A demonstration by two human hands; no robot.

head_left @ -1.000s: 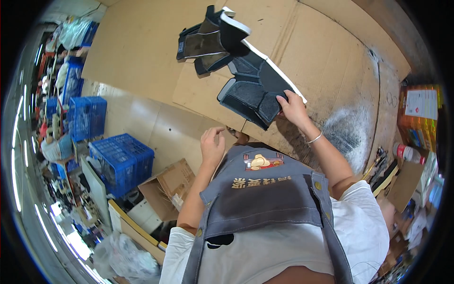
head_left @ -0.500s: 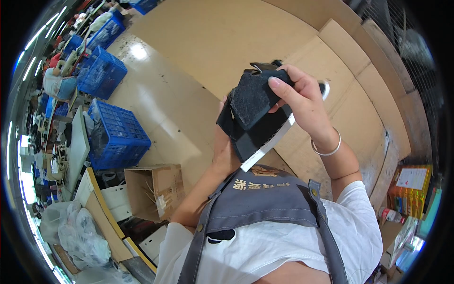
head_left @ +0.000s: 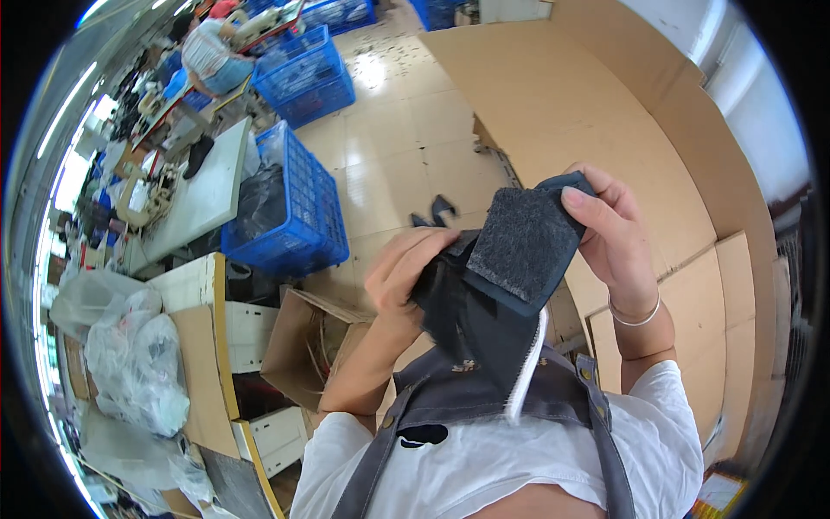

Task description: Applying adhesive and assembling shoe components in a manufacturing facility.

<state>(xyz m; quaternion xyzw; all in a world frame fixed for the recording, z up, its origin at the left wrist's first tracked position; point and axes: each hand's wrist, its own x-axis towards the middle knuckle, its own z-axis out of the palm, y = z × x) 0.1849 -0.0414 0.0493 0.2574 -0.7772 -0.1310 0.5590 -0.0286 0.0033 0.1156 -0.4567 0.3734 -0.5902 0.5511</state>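
In front of my chest I hold a black, soft shoe (head_left: 501, 333) with a long white toothed edge like a sole rim. The white edge hangs down towards my apron. My left hand (head_left: 405, 270) is closed round the dark, blurred left part; its fingertips are partly hidden. With thumb on top and fingers behind, my right hand (head_left: 618, 233) grips the upper right corner of a squarish fuzzy dark-grey panel (head_left: 523, 242). This panel lies over the shoe and has a smooth bluish border. Whether the panel is part of the shoe, I cannot tell.
Large cardboard sheets (head_left: 596, 104) cover the surface ahead and to the right. On the left stand blue crates (head_left: 316, 203), an open cardboard box (head_left: 294, 342), a pale worktable (head_left: 203, 195) and clear plastic bags (head_left: 138, 372). Another person (head_left: 212, 56) sits at the far left.
The view has swung, so the crates and cardboard sit differently. My hands have turned the shoe: its fuzzy panel faces me more fully, and the white edge hangs more steeply.
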